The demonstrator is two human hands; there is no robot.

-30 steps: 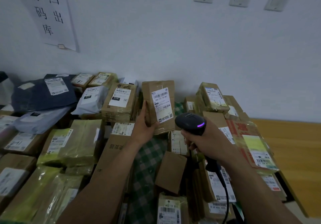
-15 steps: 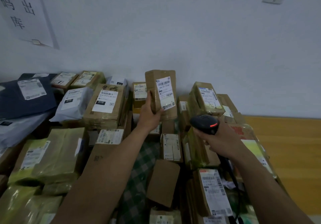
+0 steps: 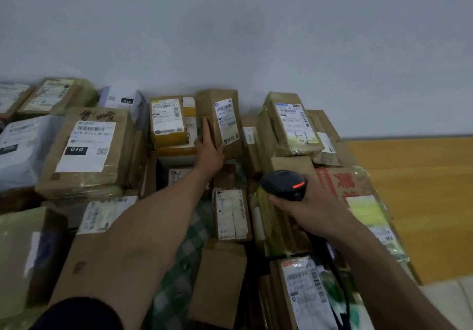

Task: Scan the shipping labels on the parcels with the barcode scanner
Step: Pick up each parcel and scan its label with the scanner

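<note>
My left hand point(image 3: 208, 148) reaches to the back of the pile and holds a small upright brown parcel point(image 3: 220, 122) against the wall, index finger up its front, thumb at its lower edge. Its white shipping label point(image 3: 226, 121) faces me. My right hand point(image 3: 302, 205) grips a black barcode scanner point(image 3: 284, 185) with a red light lit on its head. The scanner hovers over the parcels right of centre, well below and right of the held parcel. Its black cable runs down past my right forearm.
Labelled cardboard boxes and bags cover the surface: a large box marked 010 point(image 3: 85, 150) at left, a yellow-brown box point(image 3: 169, 122) beside the held parcel, a taped box point(image 3: 291, 125) at right. A green checked cloth point(image 3: 179, 278) shows between them. A wooden surface point(image 3: 414, 189) lies at right.
My left hand carried the parcel away from the scanner and set it at the back of the pile by the wall. The scanner's light went from purple to red. The camera tilted down.
</note>
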